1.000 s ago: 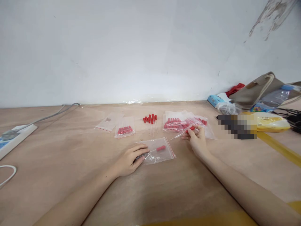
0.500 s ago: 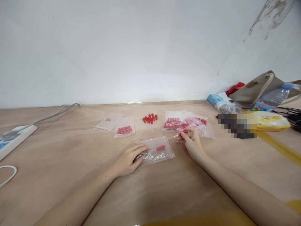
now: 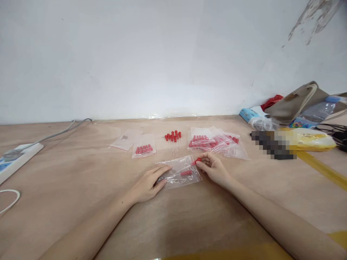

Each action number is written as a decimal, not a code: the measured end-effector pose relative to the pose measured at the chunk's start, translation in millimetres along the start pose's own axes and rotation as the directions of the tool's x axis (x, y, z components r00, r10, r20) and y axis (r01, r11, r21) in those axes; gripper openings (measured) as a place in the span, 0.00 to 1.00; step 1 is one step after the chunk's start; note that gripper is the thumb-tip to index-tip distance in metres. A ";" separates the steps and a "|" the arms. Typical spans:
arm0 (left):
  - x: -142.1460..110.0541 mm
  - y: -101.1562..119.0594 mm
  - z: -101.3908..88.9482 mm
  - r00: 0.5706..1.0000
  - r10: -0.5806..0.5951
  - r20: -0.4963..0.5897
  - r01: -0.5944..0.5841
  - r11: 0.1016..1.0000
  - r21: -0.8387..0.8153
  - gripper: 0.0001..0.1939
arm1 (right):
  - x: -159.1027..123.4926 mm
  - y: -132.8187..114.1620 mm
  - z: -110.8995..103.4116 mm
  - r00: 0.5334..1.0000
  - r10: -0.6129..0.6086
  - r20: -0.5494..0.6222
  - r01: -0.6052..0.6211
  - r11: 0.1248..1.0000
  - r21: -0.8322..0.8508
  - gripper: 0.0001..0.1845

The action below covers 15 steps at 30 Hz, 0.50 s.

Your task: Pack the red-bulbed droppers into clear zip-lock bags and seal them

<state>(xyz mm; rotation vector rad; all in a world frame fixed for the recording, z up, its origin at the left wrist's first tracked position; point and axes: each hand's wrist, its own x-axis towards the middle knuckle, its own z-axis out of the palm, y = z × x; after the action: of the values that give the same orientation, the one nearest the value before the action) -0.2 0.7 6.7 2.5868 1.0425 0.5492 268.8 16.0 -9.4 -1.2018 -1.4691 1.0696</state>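
Note:
A clear zip-lock bag (image 3: pixel 176 183) lies flat on the table with its red-striped mouth to the right. My left hand (image 3: pixel 150 183) holds its left end, fingers on the upper side and thumb at the lower. Inside rests one dropper (image 3: pixel 186 173) with a red rubber bulb. Between thumb and fingers, my right hand (image 3: pixel 213 168) pinches the red bulb of another dropper (image 3: pixel 198 160) at the bag's mouth. Its glass tube points left into the bag. Beyond the bag, a cluster of loose red-bulbed droppers (image 3: pixel 173 136) lies on the table.
Filled bags of droppers (image 3: pixel 202 139) overlap at back right; another filled bag (image 3: pixel 143 148) and a flat bag (image 3: pixel 125 141) lie left of the cluster. A power strip (image 3: pixel 23 160) sits far left. Tissue packs (image 3: pixel 316 140), a handbag (image 3: pixel 291 103) and a bottle (image 3: pixel 321 110) crowd the right.
My right hand has moved left and slightly down, bringing the dropper's tube into the bag and its bulb to the mouth. The dropper inside has shifted slightly. My left hand stays put.

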 end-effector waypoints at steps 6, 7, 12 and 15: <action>0.8 -1.3 0.7 1.000 0.001 -0.003 -0.001 1.000 0.016 0.21 | -0.1 4.4 7.6 0.978 -0.209 -0.003 0.184 0.871 -0.456 0.09; 1.0 -1.5 0.7 1.000 0.005 -0.006 -0.004 1.000 0.019 0.21 | 0.1 3.7 8.3 0.968 -0.249 0.019 0.228 0.848 -0.479 0.08; 1.3 -1.8 0.6 1.000 0.013 0.000 -0.013 0.999 0.032 0.20 | 11.5 -7.2 0.6 0.958 -0.260 0.124 0.287 0.821 -0.493 0.10; 1.1 -2.3 0.8 0.999 0.034 0.028 -0.036 0.998 0.046 0.19 | 35.6 -19.3 -3.6 0.974 -0.224 0.012 0.194 0.814 -0.548 0.09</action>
<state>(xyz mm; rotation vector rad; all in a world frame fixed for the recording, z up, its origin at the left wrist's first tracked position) -0.5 3.0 5.4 2.6499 1.0145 0.5025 265.5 48.6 14.6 -1.3968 -1.8878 0.4632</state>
